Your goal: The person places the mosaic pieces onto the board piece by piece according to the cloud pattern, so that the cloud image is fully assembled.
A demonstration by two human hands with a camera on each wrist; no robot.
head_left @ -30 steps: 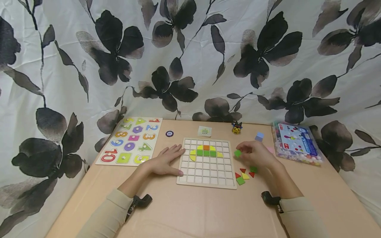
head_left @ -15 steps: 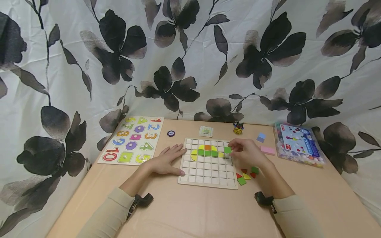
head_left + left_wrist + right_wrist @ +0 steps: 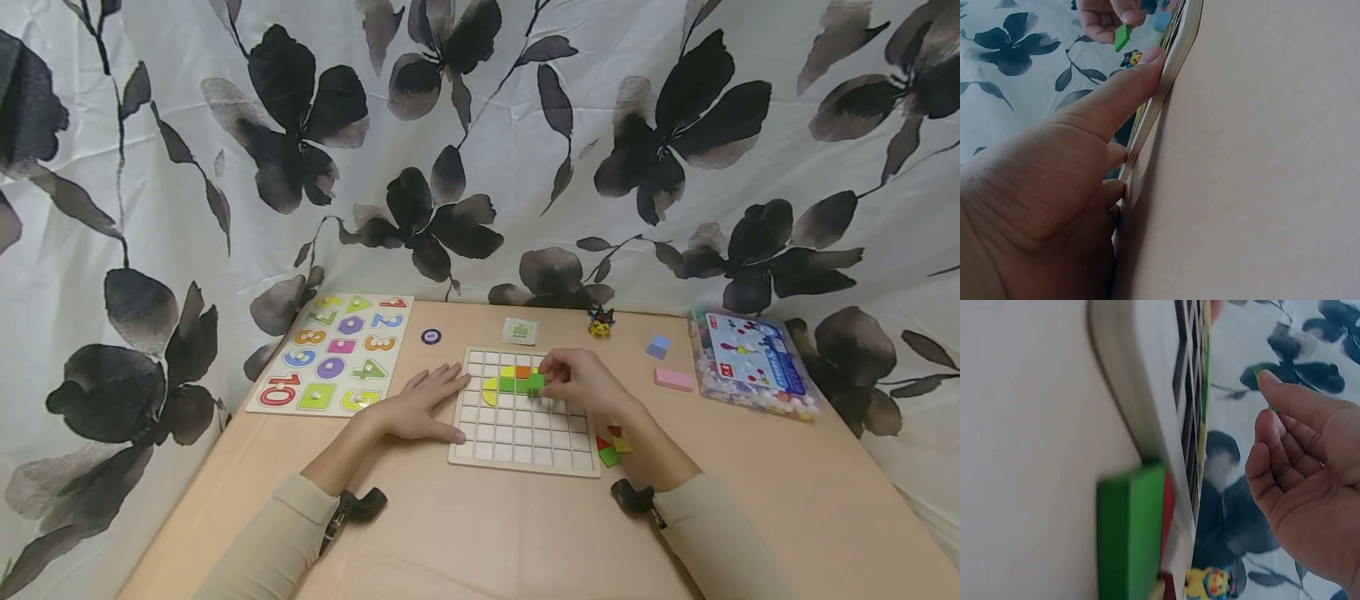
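A wooden grid board [image 3: 517, 451] lies on the table, with yellow, orange and green pieces in its upper cells. My left hand [image 3: 416, 408] rests at its left side, fingers spread, with the thumb [image 3: 1141, 72] touching the edge. Over the upper right of the board, my right hand [image 3: 585, 383] pinches a green square tile [image 3: 1122, 37] between thumb and fingers. That tile is held above the surface, and the hand hides some cells beneath it. Right of the board lie a loose green tile [image 3: 609, 457], red triangles [image 3: 603, 442] and a yellow piece [image 3: 622, 446].
A number puzzle board [image 3: 330, 354] lies at the left. Behind the grid stand a small card [image 3: 519, 331], a round dark token [image 3: 431, 337] and a toy figure [image 3: 601, 322]. Farther right are a blue block [image 3: 657, 347], a pink block [image 3: 674, 379] and a bead box [image 3: 753, 362].
My right hand has carried the green tile leftward from beside the board to above its upper part. My left hand has stayed at the board's left edge.
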